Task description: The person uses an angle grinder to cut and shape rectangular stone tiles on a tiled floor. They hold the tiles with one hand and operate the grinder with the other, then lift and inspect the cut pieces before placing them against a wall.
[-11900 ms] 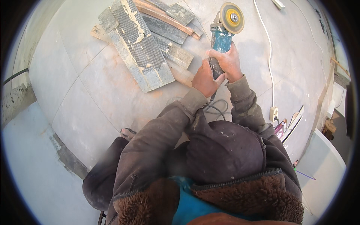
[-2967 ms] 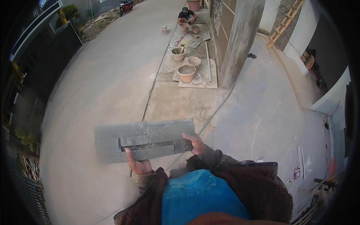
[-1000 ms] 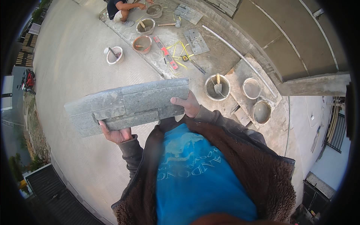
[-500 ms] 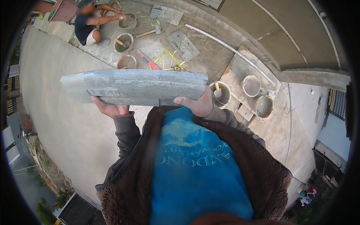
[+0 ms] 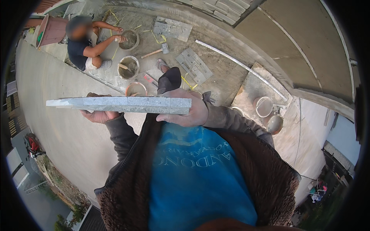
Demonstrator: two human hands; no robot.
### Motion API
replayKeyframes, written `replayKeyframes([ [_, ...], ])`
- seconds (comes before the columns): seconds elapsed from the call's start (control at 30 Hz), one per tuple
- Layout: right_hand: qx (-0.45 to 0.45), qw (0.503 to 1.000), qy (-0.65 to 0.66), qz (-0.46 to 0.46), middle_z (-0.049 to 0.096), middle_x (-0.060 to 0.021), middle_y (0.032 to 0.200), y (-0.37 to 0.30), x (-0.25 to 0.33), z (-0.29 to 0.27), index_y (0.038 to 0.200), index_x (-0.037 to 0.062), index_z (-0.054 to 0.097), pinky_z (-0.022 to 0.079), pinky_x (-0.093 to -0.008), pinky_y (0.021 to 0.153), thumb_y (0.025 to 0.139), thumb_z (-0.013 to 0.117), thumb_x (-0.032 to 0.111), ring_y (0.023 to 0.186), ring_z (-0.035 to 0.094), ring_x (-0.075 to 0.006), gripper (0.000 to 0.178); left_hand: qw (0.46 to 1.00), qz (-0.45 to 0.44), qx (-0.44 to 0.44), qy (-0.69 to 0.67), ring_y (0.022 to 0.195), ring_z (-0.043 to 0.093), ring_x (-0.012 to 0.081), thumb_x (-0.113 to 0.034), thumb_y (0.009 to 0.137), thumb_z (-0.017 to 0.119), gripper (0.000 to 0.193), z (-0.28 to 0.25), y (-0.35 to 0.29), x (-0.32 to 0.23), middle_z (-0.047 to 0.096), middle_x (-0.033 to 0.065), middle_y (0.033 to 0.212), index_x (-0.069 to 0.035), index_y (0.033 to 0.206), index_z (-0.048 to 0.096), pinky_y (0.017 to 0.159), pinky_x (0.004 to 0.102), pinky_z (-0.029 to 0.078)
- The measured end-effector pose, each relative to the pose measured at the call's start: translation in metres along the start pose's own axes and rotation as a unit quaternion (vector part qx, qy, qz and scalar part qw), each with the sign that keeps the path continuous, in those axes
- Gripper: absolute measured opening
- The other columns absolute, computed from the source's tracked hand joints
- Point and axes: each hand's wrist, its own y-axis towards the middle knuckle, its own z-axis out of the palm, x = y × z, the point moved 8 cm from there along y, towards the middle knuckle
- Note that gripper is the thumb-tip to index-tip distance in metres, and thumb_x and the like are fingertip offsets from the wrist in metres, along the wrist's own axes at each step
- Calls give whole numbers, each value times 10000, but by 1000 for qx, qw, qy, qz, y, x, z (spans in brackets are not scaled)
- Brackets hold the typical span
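A grey stone cladding panel (image 5: pixel 123 102) is held level in front of my chest, its long narrow edge turned up toward me. My left hand (image 5: pixel 99 116) grips it near the left part, thumb on the near side and fingers partly hidden behind. At the other end my right hand (image 5: pixel 198 109) clasps the panel, thumb along the near face. The panel's broad face is mostly out of sight. Beyond it, my dark-trousered leg (image 5: pixel 170 80) is stretched forward on the ground.
A person (image 5: pixel 83 48) squats at far left, hands at a bucket (image 5: pixel 129 40). Nearby are a mortar bucket (image 5: pixel 128 68), an orange-rimmed bucket (image 5: pixel 136 89) and a mallet (image 5: pixel 155 51). Stone panels (image 5: pixel 194 66) lie ahead. A long metal bar (image 5: pixel 242 70) and two buckets (image 5: pixel 264 106) are at right.
The panel has tipped from showing its layered face to showing its narrow edge, and sits further left. My leg has come forward into view. The squatting person's arms have shifted.
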Motion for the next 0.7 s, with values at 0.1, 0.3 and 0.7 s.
replayKeyframes([
  [0.1, 60, 997, 44, -27, 696, -149, 1146, 85, -35, 13, 1269, 71, 509, 593, -408, 819, 858, 787, 214, 960, 725, -300, 517, 990, -94, 66, -80, 1146, 651, 238, -302, 874, 730, 319, -13, 89, -14, 714, 79, 1184, -142, 1143, 665, 1016, 435, 527],
  [0.3, 20, 993, -34, -110, 629, -256, 1284, 191, -22, 8, 1246, -19, 469, 597, -368, 823, 852, 753, 37, 1032, 715, -337, 488, 997, -38, 13, -69, 1067, 668, 208, -205, 931, 715, 219, -23, 201, -69, 714, 69, 1054, -109, 1098, 609, 1013, 348, 522],
  [0.7, -297, 950, 58, -79, 660, -123, 1174, 338, 9, -69, 1276, -38, 565, 485, -345, 939, 876, 755, 173, 1067, 618, -202, 491, 973, 162, -136, 96, 1184, 583, 292, -287, 849, 633, 571, 19, 401, -75, 610, 90, 1300, -73, 1369, 529, 1032, 465, 457],
])
